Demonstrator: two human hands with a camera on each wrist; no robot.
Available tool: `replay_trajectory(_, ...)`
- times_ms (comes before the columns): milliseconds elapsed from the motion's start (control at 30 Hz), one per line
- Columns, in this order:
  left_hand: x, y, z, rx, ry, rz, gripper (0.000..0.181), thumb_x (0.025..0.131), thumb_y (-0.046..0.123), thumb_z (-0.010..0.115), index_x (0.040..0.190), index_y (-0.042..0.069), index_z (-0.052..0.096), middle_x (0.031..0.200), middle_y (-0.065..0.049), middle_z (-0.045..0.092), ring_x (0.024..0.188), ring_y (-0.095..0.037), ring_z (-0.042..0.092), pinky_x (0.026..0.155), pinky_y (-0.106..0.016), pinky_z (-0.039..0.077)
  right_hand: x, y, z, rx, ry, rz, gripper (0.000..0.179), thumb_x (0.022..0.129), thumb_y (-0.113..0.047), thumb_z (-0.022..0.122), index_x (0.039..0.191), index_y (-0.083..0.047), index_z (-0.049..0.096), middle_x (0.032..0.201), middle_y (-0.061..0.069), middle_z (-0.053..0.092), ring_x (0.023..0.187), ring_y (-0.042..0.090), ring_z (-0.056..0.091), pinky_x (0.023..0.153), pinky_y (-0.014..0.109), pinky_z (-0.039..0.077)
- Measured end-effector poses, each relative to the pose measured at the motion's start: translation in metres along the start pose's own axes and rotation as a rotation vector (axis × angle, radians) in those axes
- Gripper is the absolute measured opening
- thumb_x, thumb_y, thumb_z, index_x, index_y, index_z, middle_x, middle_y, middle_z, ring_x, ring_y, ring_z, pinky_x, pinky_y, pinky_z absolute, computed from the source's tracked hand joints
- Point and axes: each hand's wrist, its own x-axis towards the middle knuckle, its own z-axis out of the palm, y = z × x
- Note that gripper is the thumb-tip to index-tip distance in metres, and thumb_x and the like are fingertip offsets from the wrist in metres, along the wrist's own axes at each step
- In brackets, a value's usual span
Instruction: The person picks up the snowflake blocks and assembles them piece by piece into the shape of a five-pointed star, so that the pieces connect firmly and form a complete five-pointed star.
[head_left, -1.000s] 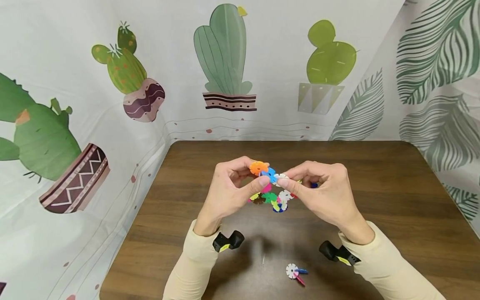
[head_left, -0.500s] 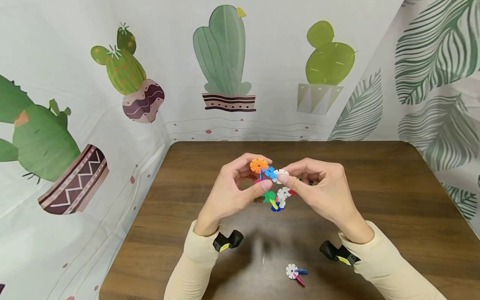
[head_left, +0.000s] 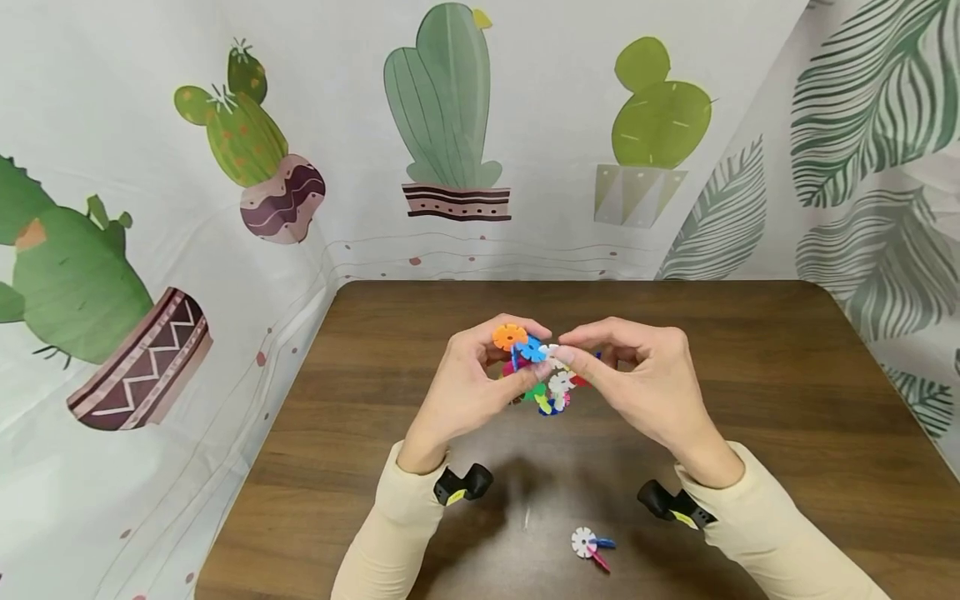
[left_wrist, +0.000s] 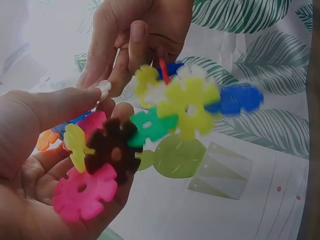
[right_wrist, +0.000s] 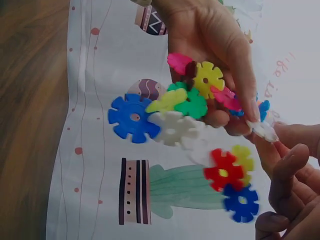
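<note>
A chain of colourful notched snowflake discs hangs between both hands, above the table. My left hand (head_left: 468,392) holds it near the orange disc (head_left: 509,337) and the blue disc (head_left: 531,348), its thumb at the white disc (right_wrist: 262,131). That same white disc is pinched by my right hand (head_left: 648,387) between thumb and fingers. In the left wrist view, a brown disc (left_wrist: 114,150) and a pink disc (left_wrist: 85,192) lie against the left palm. A red disc (right_wrist: 223,170) and a dark blue disc (right_wrist: 241,202) dangle at the chain's other end in the right wrist view.
On the brown wooden table (head_left: 360,392), near the front, lies a small joined piece: a white disc (head_left: 584,542) with a blue and a pink disc standing on edge in it. A cloth printed with cacti (head_left: 450,108) hangs behind the table.
The left hand has shifted slightly right, and its thumb has moved up to the white disc. The chain's orange and blue end has drifted a little left. The loose piece stays put.
</note>
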Motion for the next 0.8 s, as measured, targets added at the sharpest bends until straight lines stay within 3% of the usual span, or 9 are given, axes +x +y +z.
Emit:
replay_trajectory(100, 0.0, 0.0, -0.003, 0.017, 0.01, -0.018, 0.03, 0.094, 0.016, 0.084, 0.122, 0.019, 0.073, 0.101, -0.001, 0.076, 0.08, -0.018, 0.075, 0.07, -0.032, 0.064, 0.001, 0.002, -0.002, 0.012, 0.047, -0.027, 0.018, 0.088, -0.004, 0.088, 0.094, -0.021, 0.084, 0.077, -0.012, 0.075, 0.052, 0.007, 0.048, 0.044, 0.025, 0.035)
replay_trajectory(200, 0.0, 0.0, -0.009, 0.02, 0.026, -0.023, 0.029, 0.094, 0.016, 0.084, 0.121, 0.019, 0.074, 0.101, 0.0, 0.076, 0.079, -0.018, 0.075, 0.068, -0.032, 0.064, 0.001, 0.004, -0.005, 0.025, 0.085, -0.028, 0.018, 0.088, -0.001, 0.087, 0.093, -0.018, 0.084, 0.076, -0.011, 0.075, 0.052, 0.006, 0.048, 0.044, 0.025, 0.036)
replay_trajectory(367, -0.001, 0.001, -0.022, 0.002, 0.06, -0.007, 0.031, 0.093, 0.011, 0.084, 0.121, 0.016, 0.074, 0.098, -0.002, 0.075, 0.072, -0.022, 0.07, 0.06, -0.028, 0.058, 0.003, 0.016, -0.009, 0.014, 0.105, 0.035, 0.012, 0.09, -0.005, 0.086, 0.094, -0.016, 0.083, 0.074, -0.011, 0.073, 0.053, 0.006, 0.048, 0.044, 0.025, 0.036)
replay_trajectory(533, -0.002, 0.003, -0.034, -0.016, 0.094, -0.016, 0.032, 0.093, 0.01, 0.084, 0.122, 0.016, 0.073, 0.092, -0.006, 0.075, 0.065, -0.023, 0.066, 0.056, -0.028, 0.056, 0.005, 0.039, -0.007, -0.024, 0.068, 0.135, 0.004, 0.094, -0.016, 0.085, 0.096, -0.018, 0.082, 0.081, -0.016, 0.078, 0.057, 0.007, 0.054, 0.046, 0.025, 0.039)
replay_trajectory(800, -0.003, 0.004, -0.041, -0.013, 0.119, -0.011, 0.03, 0.093, 0.011, 0.083, 0.121, 0.019, 0.074, 0.092, -0.005, 0.075, 0.066, -0.021, 0.066, 0.056, -0.027, 0.054, 0.01, 0.1, 0.01, -0.159, -0.057, 0.23, 0.007, 0.096, -0.025, 0.083, 0.095, -0.018, 0.082, 0.081, 0.002, 0.079, 0.059, 0.011, 0.06, 0.051, 0.024, 0.044)
